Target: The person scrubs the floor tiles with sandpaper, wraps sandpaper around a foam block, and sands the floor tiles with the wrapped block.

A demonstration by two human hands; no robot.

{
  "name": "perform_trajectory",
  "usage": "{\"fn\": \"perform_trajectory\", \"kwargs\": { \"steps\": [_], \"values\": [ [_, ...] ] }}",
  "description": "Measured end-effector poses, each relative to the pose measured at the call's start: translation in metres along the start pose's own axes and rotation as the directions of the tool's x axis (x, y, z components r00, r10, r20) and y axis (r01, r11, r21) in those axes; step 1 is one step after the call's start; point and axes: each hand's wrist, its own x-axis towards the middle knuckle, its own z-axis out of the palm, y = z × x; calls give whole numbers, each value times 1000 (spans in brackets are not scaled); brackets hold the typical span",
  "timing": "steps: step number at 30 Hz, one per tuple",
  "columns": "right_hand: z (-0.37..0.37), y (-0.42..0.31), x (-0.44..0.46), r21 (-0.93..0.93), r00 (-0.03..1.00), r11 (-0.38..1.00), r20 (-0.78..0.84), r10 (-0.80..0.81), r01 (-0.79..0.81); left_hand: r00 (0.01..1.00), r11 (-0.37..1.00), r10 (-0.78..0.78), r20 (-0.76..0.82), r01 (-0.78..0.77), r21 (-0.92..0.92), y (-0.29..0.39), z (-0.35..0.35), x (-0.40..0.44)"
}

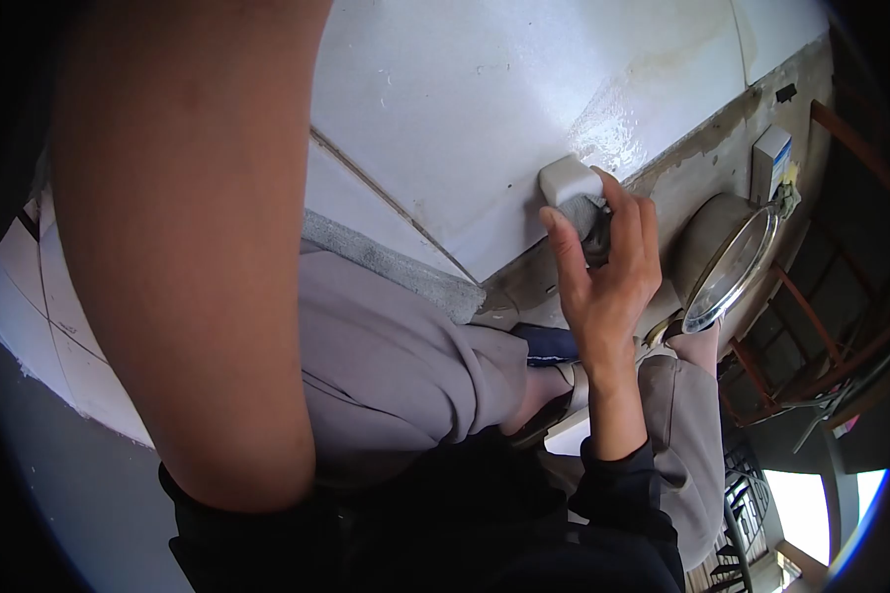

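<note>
My right hand [608, 272] reaches toward the white tiled surface [445, 128], thumb and fingers closed around a white and grey sponge block [572, 183]. Its pale end points at a wet, shiny patch [603, 128] on the tile; whether the two touch is unclear. Something dark sits beneath the fingers, too shaded to name. My bare left forearm [188, 227] rises large and close along the left side. It runs out of the top of the view, so my left hand is hidden.
A metal pot [707, 247] stands right of my right hand, beside a white and blue box [769, 163]. A rough grey ledge [396, 262] runs along the tile edge by my knee. Wooden chair frames [811, 326] stand farther right. A dark blue item [544, 344] lies near my foot.
</note>
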Motion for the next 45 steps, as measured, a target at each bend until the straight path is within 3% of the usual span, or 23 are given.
{"fn": "perform_trajectory", "kwargs": {
  "steps": [1,3,4,7,8,9,11,13,15,17,20,23,26,29,32,35,38,39,41,44,45],
  "values": [
    [3,-3,-2,-27,1000,1000,-27,5,-5,1000,1000,20,-1,-20,-1,-1,0,0],
    [5,-25,-22,55,987,997,153,49,-58,998,998,56,-5,-56,1,-3,-1,-1],
    [13,-33,-37,111,983,993,173,-65,46,998,998,70,-6,-70,3,-3,-1,-1],
    [8,-17,-31,109,967,985,202,-155,135,995,995,103,-8,-103,16,-6,-2,-1],
    [4,-7,-15,48,977,987,142,-162,156,994,994,109,-8,-108,21,-6,-2,-1],
    [-3,-2,2,7,995,999,94,-36,35,993,993,114,-7,-114,22,-7,-2,-1],
    [-5,7,23,-72,997,995,-54,60,-64,990,990,139,-9,-139,13,-8,0,-2],
    [2,0,9,-56,999,998,-42,-4,2,991,995,94,-98,-89,49,-2,8,-1],
    [6,-27,-19,76,983,997,180,-34,21,983,992,90,-163,-74,102,-1,16,-1],
    [12,-27,-30,126,959,973,186,-216,194,974,982,124,-189,-92,167,-7,22,-2],
    [-2,-6,4,65,991,997,121,-57,50,998,998,55,-18,-55,-8,-4,1,-2],
    [-4,5,24,-45,999,999,-49,21,-23,998,999,28,-62,-26,24,0,5,-1],
    [2,-23,-10,30,987,998,155,-53,49,985,996,36,-169,-22,84,3,13,0],
    [8,-19,-31,102,947,972,224,-230,212,994,995,103,22,-103,4,-4,-2,-4],
    [-8,2,10,11,993,997,91,-71,71,992,995,96,-84,-92,46,-6,3,-2],
    [-6,-1,22,-76,997,994,-36,69,-72,994,995,97,-42,-96,37,-2,3,-2],
    [3,-28,-18,38,978,998,198,-63,57,972,981,146,-184,-118,156,-4,16,-3],
    [6,-35,-30,94,952,980,237,-192,174,984,989,121,-134,-107,104,-4,12,-2],
    [8,-16,-28,88,949,970,208,-239,225,997,997,75,-24,-75,-1,-2,3,-1],
    [-10,14,16,-39,996,998,74,-41,44,975,980,143,-167,-116,161,-8,22,-7],
    [-12,21,26,-85,1000,996,-13,5,-6,974,975,184,-133,-164,153,-12,20,-7]
  ]
}}
